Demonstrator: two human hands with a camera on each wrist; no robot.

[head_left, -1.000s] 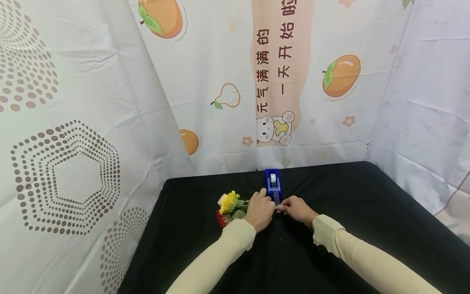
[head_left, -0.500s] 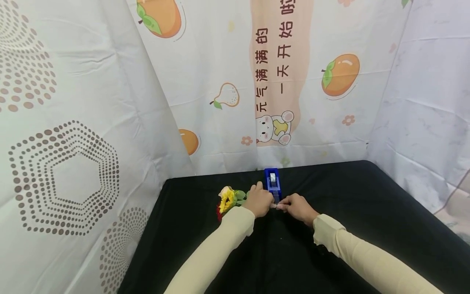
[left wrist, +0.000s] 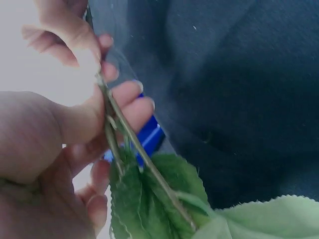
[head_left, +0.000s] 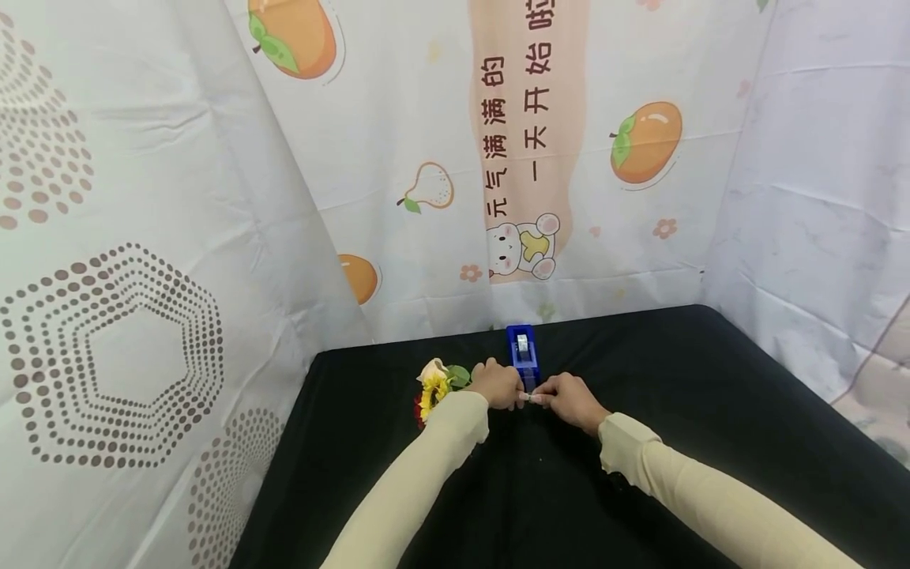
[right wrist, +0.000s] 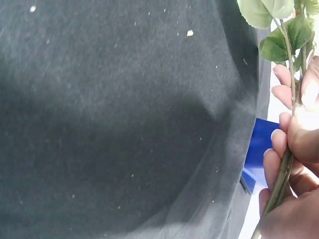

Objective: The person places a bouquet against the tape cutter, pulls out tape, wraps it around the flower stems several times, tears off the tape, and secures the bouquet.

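A small bouquet (head_left: 431, 389) with a peach bloom, a yellow bloom and some red lies to the left of my left hand (head_left: 499, 385). Thumb and fingers of that hand pinch its brown-green stems (left wrist: 149, 162), just below the green leaves (left wrist: 132, 201). My right hand (head_left: 574, 403) grips the same stems (right wrist: 281, 174) further toward their cut end, its fingertips close beside the left ones. Directly beyond both hands stands a blue tape dispenser (head_left: 524, 357) with a roll of clear tape (head_left: 522, 344). Glare washes out part of the hands in both wrist views.
Black cloth (head_left: 512, 490) covers the table, with a few pale specks on it. A printed curtain (head_left: 398, 237) hangs along the table's far edge, and white drapes (head_left: 796, 261) close off the sides.
The bouquet has rolled round, so its peach bloom now shows above the yellow one. My left hand has shifted slightly back and turned; the right stays by the dispenser. The head view has moved a little.
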